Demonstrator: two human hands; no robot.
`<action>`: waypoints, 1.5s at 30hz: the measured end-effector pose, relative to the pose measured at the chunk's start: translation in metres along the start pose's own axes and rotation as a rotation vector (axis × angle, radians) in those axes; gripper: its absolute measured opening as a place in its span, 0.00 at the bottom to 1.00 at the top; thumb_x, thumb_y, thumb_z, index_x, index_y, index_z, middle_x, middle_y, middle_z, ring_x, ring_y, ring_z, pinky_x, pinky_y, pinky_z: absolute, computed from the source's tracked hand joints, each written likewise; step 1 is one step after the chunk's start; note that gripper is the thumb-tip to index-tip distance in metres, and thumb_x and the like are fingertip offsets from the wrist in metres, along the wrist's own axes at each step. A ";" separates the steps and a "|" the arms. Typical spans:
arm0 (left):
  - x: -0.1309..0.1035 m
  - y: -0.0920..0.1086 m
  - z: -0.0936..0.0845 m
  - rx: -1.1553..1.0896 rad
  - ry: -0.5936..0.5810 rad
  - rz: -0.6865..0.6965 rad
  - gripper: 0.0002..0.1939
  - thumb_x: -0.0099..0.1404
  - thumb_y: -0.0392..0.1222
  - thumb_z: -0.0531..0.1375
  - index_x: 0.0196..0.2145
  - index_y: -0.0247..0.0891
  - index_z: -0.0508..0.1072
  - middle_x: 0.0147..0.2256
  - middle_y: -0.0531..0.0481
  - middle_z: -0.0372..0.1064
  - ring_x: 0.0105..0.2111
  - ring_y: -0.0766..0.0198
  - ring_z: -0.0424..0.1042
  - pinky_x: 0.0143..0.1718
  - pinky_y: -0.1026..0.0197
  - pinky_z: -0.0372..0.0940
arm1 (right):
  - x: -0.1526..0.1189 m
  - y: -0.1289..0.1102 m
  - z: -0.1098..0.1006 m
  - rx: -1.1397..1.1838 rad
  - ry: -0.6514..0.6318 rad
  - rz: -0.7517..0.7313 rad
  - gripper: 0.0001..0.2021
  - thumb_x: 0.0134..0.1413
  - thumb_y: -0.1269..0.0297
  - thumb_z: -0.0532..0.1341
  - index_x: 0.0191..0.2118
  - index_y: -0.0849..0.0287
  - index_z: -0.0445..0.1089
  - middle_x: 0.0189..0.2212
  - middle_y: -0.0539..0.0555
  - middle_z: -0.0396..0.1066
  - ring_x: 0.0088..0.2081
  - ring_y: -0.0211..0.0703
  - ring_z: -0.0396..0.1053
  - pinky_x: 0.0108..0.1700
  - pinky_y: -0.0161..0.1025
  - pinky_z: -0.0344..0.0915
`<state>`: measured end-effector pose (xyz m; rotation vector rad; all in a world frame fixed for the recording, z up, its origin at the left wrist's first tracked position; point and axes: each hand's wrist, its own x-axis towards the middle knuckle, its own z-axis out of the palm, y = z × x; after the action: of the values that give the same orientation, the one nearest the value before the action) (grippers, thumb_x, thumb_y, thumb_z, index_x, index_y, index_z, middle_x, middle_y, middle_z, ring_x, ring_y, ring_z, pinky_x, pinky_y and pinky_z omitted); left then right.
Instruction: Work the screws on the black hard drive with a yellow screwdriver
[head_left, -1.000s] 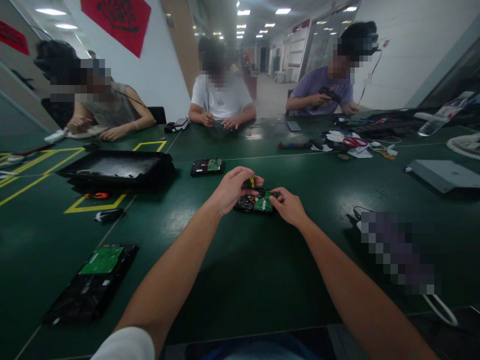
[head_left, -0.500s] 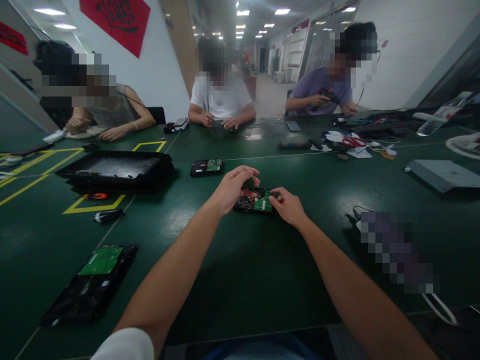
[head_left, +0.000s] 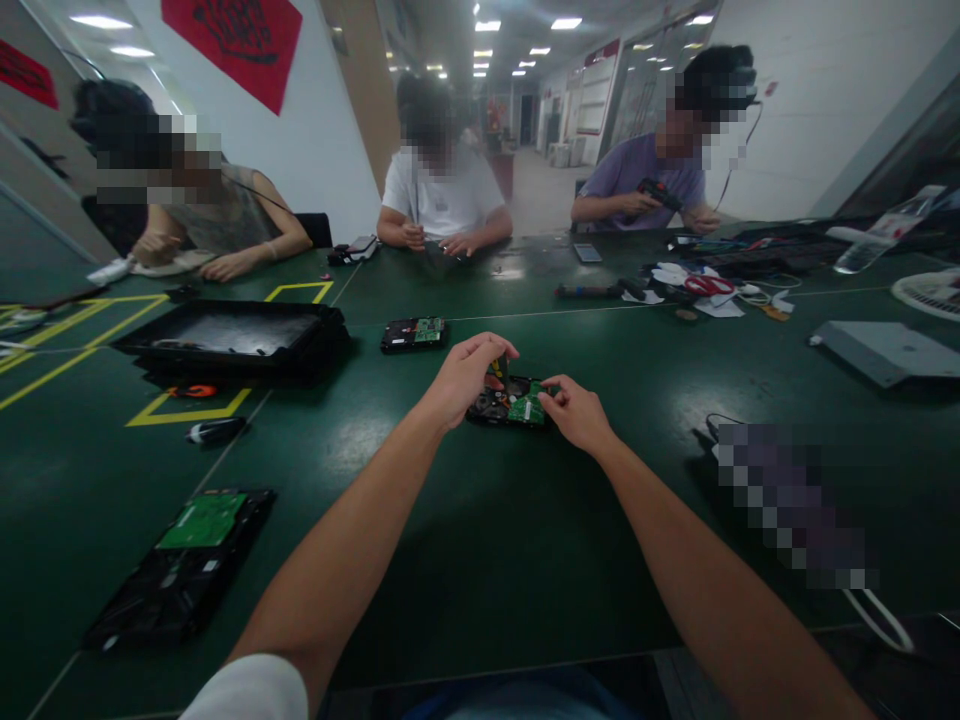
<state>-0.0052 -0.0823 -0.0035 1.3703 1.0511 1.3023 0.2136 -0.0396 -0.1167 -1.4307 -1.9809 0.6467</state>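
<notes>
My left grip (head_left: 480,372) is closed around a yellow-and-dark tool (head_left: 498,369) over the hard drive (head_left: 520,404) on the green surface (head_left: 525,560); my right grip (head_left: 571,406) pinches the drive's right edge (its markings too small on my feed). I can't read the large red banner (head_left: 234,45).

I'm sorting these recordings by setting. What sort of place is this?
Probably a shared electronics bench in an office-like building: people sit at a green table, what look like hard drives lie on it, and a lit corridor runs behind.
</notes>
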 end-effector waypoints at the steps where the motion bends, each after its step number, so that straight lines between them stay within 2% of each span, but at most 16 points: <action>1: 0.000 0.000 -0.001 0.005 -0.010 0.002 0.12 0.67 0.46 0.58 0.32 0.38 0.77 0.40 0.44 0.72 0.42 0.58 0.70 0.28 0.65 0.68 | 0.000 0.000 0.000 -0.001 0.002 -0.001 0.14 0.65 0.54 0.61 0.52 0.52 0.72 0.26 0.47 0.74 0.27 0.41 0.70 0.31 0.38 0.59; 6: -0.001 0.000 0.001 -0.114 -0.080 -0.047 0.10 0.68 0.45 0.57 0.40 0.38 0.75 0.35 0.45 0.73 0.37 0.60 0.72 0.28 0.63 0.68 | 0.000 0.000 0.000 -0.001 0.006 -0.013 0.14 0.65 0.54 0.61 0.51 0.52 0.72 0.26 0.47 0.74 0.27 0.41 0.70 0.31 0.38 0.59; 11: 0.001 -0.004 0.003 -0.222 -0.014 -0.100 0.09 0.65 0.46 0.60 0.40 0.39 0.70 0.36 0.44 0.77 0.36 0.57 0.76 0.29 0.60 0.70 | 0.000 0.001 0.000 -0.003 0.014 -0.015 0.13 0.64 0.54 0.62 0.51 0.52 0.73 0.27 0.48 0.75 0.29 0.41 0.70 0.32 0.37 0.59; 14: 0.001 -0.004 0.002 -0.190 -0.009 -0.085 0.09 0.65 0.47 0.60 0.38 0.38 0.71 0.38 0.43 0.77 0.39 0.56 0.76 0.29 0.61 0.69 | 0.000 0.001 0.000 -0.004 0.010 -0.014 0.13 0.64 0.54 0.61 0.50 0.51 0.73 0.27 0.48 0.75 0.29 0.42 0.71 0.31 0.37 0.59; 18: 0.000 0.000 0.001 -0.041 -0.024 -0.015 0.12 0.66 0.47 0.59 0.34 0.38 0.78 0.43 0.43 0.75 0.45 0.56 0.72 0.28 0.64 0.68 | 0.000 0.000 0.000 0.008 0.012 -0.010 0.13 0.64 0.54 0.61 0.50 0.51 0.73 0.26 0.47 0.74 0.28 0.42 0.70 0.30 0.38 0.58; 21: -0.002 0.002 0.001 -0.017 -0.046 -0.001 0.13 0.67 0.47 0.58 0.36 0.38 0.80 0.41 0.43 0.73 0.43 0.57 0.71 0.28 0.64 0.68 | -0.001 -0.001 0.000 0.010 0.018 -0.013 0.13 0.64 0.55 0.62 0.50 0.52 0.73 0.26 0.47 0.74 0.28 0.42 0.70 0.31 0.38 0.58; 26: -0.002 0.000 0.003 -0.165 -0.130 -0.071 0.11 0.67 0.45 0.59 0.43 0.37 0.75 0.35 0.45 0.73 0.35 0.60 0.72 0.27 0.63 0.68 | -0.001 -0.001 -0.001 0.012 0.001 -0.011 0.13 0.64 0.54 0.61 0.51 0.51 0.72 0.26 0.47 0.74 0.28 0.42 0.70 0.31 0.38 0.59; 31: -0.002 -0.002 0.004 -0.244 -0.089 -0.105 0.08 0.66 0.44 0.61 0.40 0.39 0.69 0.35 0.46 0.75 0.37 0.58 0.75 0.31 0.58 0.72 | -0.001 -0.002 -0.001 0.013 0.009 -0.008 0.13 0.64 0.54 0.61 0.51 0.52 0.72 0.26 0.47 0.74 0.28 0.41 0.70 0.31 0.38 0.59; 35: -0.002 0.001 0.003 -0.157 -0.069 -0.052 0.06 0.65 0.43 0.59 0.36 0.39 0.72 0.38 0.45 0.74 0.41 0.57 0.73 0.31 0.61 0.71 | -0.001 -0.001 0.000 0.013 0.004 -0.011 0.14 0.65 0.54 0.61 0.51 0.52 0.72 0.27 0.47 0.74 0.27 0.41 0.69 0.31 0.38 0.58; 39: -0.002 0.003 0.001 -0.028 -0.071 0.010 0.10 0.66 0.43 0.57 0.34 0.37 0.77 0.40 0.44 0.71 0.42 0.58 0.70 0.29 0.64 0.69 | -0.001 -0.001 0.000 -0.007 0.009 -0.010 0.14 0.64 0.54 0.61 0.51 0.53 0.72 0.26 0.47 0.74 0.28 0.41 0.69 0.31 0.37 0.57; 45: -0.001 0.000 0.004 -0.147 -0.135 -0.072 0.10 0.68 0.44 0.57 0.41 0.36 0.74 0.35 0.44 0.73 0.35 0.60 0.72 0.26 0.63 0.67 | -0.001 -0.001 -0.002 0.001 -0.002 -0.014 0.13 0.65 0.54 0.61 0.51 0.53 0.72 0.26 0.47 0.74 0.27 0.41 0.70 0.31 0.38 0.57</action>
<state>-0.0017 -0.0838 -0.0035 1.2790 0.8878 1.1933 0.2142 -0.0410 -0.1148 -1.4145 -1.9904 0.6427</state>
